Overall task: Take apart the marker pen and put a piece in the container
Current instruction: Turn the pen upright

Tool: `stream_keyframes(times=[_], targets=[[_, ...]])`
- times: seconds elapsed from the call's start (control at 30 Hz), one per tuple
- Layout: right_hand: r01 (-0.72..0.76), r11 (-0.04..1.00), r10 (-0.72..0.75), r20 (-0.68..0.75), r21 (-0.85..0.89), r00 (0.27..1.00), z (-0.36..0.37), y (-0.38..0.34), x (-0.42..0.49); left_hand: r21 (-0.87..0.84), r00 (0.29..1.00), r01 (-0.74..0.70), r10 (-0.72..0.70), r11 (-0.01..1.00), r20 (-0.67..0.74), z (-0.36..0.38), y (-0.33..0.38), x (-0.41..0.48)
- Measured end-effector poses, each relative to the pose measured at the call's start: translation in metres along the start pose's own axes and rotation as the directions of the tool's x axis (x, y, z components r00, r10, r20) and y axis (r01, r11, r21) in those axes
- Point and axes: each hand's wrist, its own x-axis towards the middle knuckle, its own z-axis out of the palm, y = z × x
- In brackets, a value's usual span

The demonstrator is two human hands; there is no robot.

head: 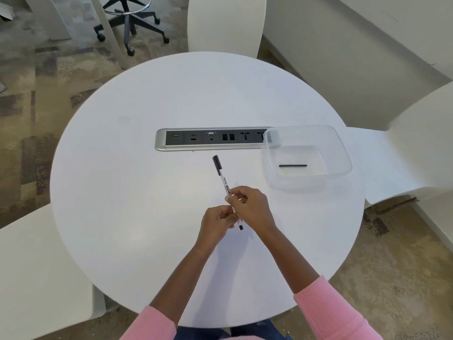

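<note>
A slim white marker pen point(223, 179) with a black cap at its far end and a black plug at its near end is held above the round white table point(137, 182). My right hand point(250, 207) pinches the barrel near the middle. My left hand point(217, 223) grips the near end of the barrel, just left of the black plug. A clear plastic container point(343, 153) stands to the right, and a thin black rod point(293, 165) lies flat on its floor.
A silver and black socket strip point(210, 139) is set into the table beyond the pen; the container overlaps its right end. White chairs stand at the far side point(226, 23), right point(416, 133) and left point(31, 278). A black office chair base point(130, 23) sits far left.
</note>
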Motion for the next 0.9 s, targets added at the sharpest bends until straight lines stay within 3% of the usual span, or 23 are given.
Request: stream_keyframes(times=[0.17,0.23,0.3,0.43,0.63,0.9], targets=[[-0.055,0.998,0.055,0.005,-0.019,0.998,0.006,-0.002,0.004,0.028,0.997,0.035,-0.036,0.999,0.063,-0.008,-0.003,0.004],[-0.069,0.997,0.069,-0.016,-0.044,0.998,0.008,0.0,0.006,0.068,0.999,0.034,-0.034,0.997,0.004,-0.011,-0.006,0.006],[-0.086,0.992,0.082,-0.046,-0.091,0.996,0.012,0.003,0.01,0.261,0.994,-0.004,0.033,0.965,-0.105,-0.015,-0.012,0.009],[-0.133,0.97,0.123,-0.063,-0.202,0.99,0.024,0.009,0.018,0.69,0.963,-0.044,0.215,0.723,-0.163,-0.027,-0.024,0.014],[-0.112,0.938,0.099,-0.056,-0.328,0.994,0.045,0.01,0.023,0.93,0.977,0.038,0.183,0.366,-0.112,-0.041,-0.039,0.025],[-0.096,0.911,0.083,-0.05,-0.401,0.995,0.059,0.012,0.022,0.947,0.988,0.027,0.135,0.32,-0.074,-0.049,-0.053,0.027]])
